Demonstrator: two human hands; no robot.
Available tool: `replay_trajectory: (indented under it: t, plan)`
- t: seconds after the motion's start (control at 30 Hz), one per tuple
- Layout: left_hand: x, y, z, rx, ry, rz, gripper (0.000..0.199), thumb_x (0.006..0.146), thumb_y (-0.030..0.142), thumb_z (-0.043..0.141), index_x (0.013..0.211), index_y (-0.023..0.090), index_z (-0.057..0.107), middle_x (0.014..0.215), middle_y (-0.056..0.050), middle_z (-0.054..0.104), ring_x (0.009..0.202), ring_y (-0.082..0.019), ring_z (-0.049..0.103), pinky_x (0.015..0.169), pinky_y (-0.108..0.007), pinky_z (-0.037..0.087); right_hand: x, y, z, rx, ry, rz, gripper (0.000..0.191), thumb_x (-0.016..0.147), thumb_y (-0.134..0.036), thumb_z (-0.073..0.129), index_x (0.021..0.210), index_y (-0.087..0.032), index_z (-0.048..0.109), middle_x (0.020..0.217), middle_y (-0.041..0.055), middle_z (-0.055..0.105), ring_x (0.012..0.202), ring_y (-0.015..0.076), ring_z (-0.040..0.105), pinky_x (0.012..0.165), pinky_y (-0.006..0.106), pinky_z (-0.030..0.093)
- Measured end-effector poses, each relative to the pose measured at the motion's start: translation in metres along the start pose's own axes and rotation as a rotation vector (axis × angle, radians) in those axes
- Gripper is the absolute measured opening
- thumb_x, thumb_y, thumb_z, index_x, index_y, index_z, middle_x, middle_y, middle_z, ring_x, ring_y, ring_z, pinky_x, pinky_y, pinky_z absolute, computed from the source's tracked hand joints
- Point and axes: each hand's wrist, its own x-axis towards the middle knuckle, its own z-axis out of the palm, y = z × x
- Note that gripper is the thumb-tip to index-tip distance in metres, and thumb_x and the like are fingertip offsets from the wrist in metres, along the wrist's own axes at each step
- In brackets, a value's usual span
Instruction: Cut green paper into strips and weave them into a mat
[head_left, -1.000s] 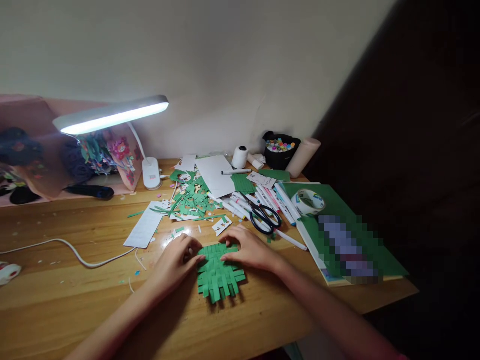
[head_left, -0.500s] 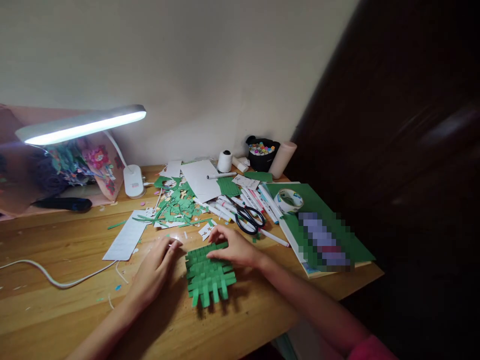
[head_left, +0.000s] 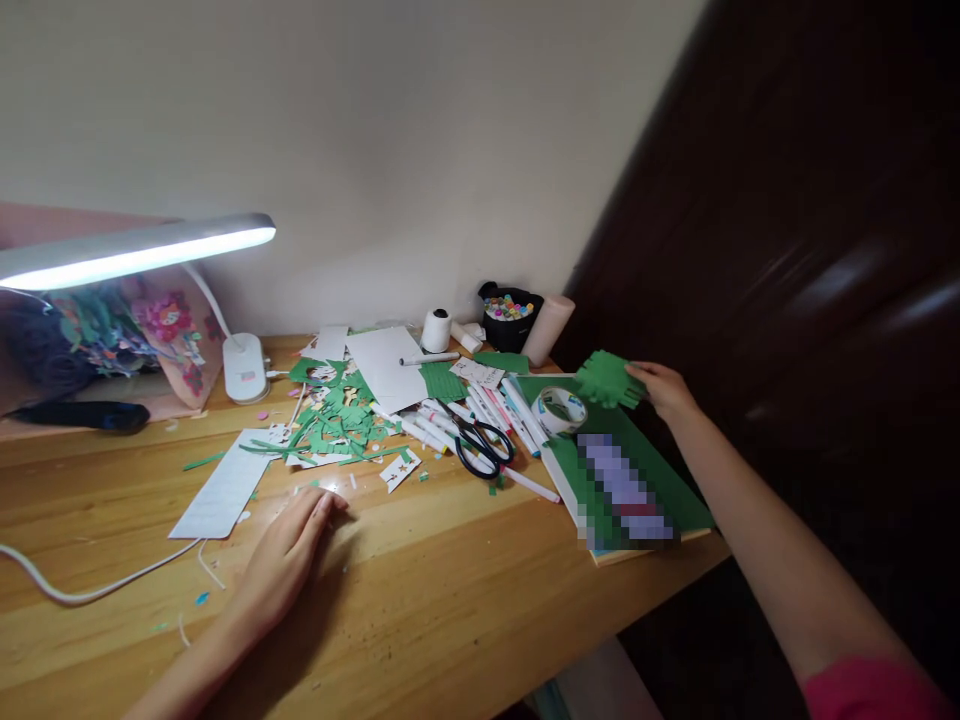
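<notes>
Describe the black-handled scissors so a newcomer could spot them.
On the brown wooden desk, find the large green sheet at the right. Just left of it lie slim white markers. Among them, the black-handled scissors alone have two black loops.

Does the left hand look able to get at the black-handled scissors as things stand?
Probably yes: the left hand rests empty on the table, and nothing visible stands between it and the scissors.

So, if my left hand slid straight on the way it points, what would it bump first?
Probably the near edge of the green paper scraps, going by how your left hand and forearm line up. Its fingers curl, so it might brush the small white card instead.
</notes>
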Motion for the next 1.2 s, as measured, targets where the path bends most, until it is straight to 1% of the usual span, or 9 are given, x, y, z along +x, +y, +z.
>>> replay_trajectory:
  t: [0.17, 0.33, 0.43, 0.57, 0.63, 0.73, 0.83, 1.0, 1.2]
  plan:
    - [-0.001, 0.002, 0.002, 0.024, -0.039, -0.002, 0.038, 0.092, 0.046, 0.032, 0.083, 0.023, 0.061, 0.089, -0.003, 0.064, 0.088, -0.021, 0.058, 0.086, -0.036, 0.045, 0.008, 0.029, 0.011, -0.199, -0.246, 0.089, 0.028, 0.091, -0.03, 0.052, 0.115, -0.017, 0.055, 0.117, 0.0091, 0.057, 0.099, 0.0201, 0.059, 0.082, 0.039, 0.051]
    - [-0.001, 0.001, 0.004, 0.024, -0.069, 0.002, 0.036, 0.093, 0.043, 0.031, 0.085, 0.022, 0.059, 0.09, -0.004, 0.062, 0.088, -0.02, 0.056, 0.084, -0.036, 0.044, 0.013, 0.002, 0.039, -0.37, -0.186, -0.204, 0.028, 0.092, -0.03, 0.052, 0.116, -0.017, 0.055, 0.118, 0.0088, 0.056, 0.098, 0.0199, 0.059, 0.082, 0.04, 0.051]
    - [-0.002, 0.0, 0.006, 0.038, -0.086, 0.018, 0.035, 0.094, 0.042, 0.03, 0.084, 0.021, 0.057, 0.088, -0.004, 0.061, 0.086, -0.021, 0.055, 0.082, -0.036, 0.044, -0.005, -0.027, 0.081, -0.438, -0.248, -0.501, 0.026, 0.093, -0.03, 0.049, 0.115, -0.019, 0.056, 0.122, 0.0089, 0.055, 0.102, 0.02, 0.057, 0.087, 0.041, 0.049]
    - [-0.002, -0.001, 0.007, 0.083, -0.08, 0.05, 0.034, 0.094, 0.041, 0.029, 0.083, 0.021, 0.055, 0.086, -0.005, 0.059, 0.083, -0.021, 0.054, 0.078, -0.036, 0.043, -0.049, -0.05, 0.159, -0.533, -0.606, -0.854, 0.041, 0.08, -0.027, 0.065, 0.12, -0.025, 0.057, 0.127, 0.0047, 0.057, 0.118, 0.0209, 0.051, 0.102, 0.034, 0.039]
    - [-0.003, -0.001, 0.007, 0.11, -0.074, 0.069, 0.034, 0.094, 0.04, 0.028, 0.083, 0.021, 0.055, 0.086, -0.006, 0.058, 0.082, -0.021, 0.053, 0.077, -0.036, 0.043, -0.068, -0.053, 0.192, -0.587, -0.689, -0.947, 0.051, 0.074, -0.024, 0.071, 0.122, -0.02, 0.055, 0.131, 0.0098, 0.053, 0.122, 0.0255, 0.048, 0.103, 0.038, 0.038]
    - [-0.006, 0.002, 0.007, 0.152, -0.075, 0.105, 0.032, 0.094, 0.036, 0.029, 0.084, 0.02, 0.055, 0.087, -0.006, 0.057, 0.081, -0.021, 0.053, 0.076, -0.036, 0.043, -0.083, -0.051, 0.221, -0.675, -0.736, -1.005, 0.038, 0.084, -0.027, 0.063, 0.119, -0.017, 0.055, 0.126, 0.0118, 0.054, 0.112, 0.0248, 0.054, 0.094, 0.043, 0.045]
    - [-0.007, 0.004, 0.006, 0.193, -0.072, 0.127, 0.027, 0.093, 0.031, 0.032, 0.083, 0.02, 0.055, 0.088, -0.006, 0.057, 0.081, -0.021, 0.053, 0.074, -0.036, 0.043, -0.087, -0.051, 0.228, -0.754, -0.722, -1.003, 0.029, 0.091, -0.03, 0.052, 0.117, -0.017, 0.054, 0.118, 0.0085, 0.056, 0.098, 0.0204, 0.059, 0.083, 0.041, 0.051]
    - [-0.009, 0.005, 0.008, 0.214, -0.053, 0.137, 0.024, 0.092, 0.029, 0.033, 0.083, 0.02, 0.053, 0.089, -0.006, 0.057, 0.083, -0.021, 0.053, 0.075, -0.035, 0.043, -0.095, -0.056, 0.218, -0.795, -0.562, -0.958, 0.029, 0.091, -0.03, 0.053, 0.116, -0.017, 0.054, 0.118, 0.0084, 0.057, 0.097, 0.0197, 0.059, 0.082, 0.04, 0.051]
    - [-0.009, 0.002, 0.01, 0.233, -0.064, 0.133, 0.022, 0.092, 0.028, 0.034, 0.085, 0.019, 0.053, 0.09, -0.007, 0.056, 0.083, -0.021, 0.053, 0.075, -0.035, 0.043, -0.105, -0.062, 0.203, -0.663, -0.325, -0.977, 0.016, 0.085, -0.032, 0.06, 0.082, -0.019, 0.068, 0.085, 0.0048, 0.071, 0.082, 0.0223, 0.066, 0.07, 0.033, 0.051]
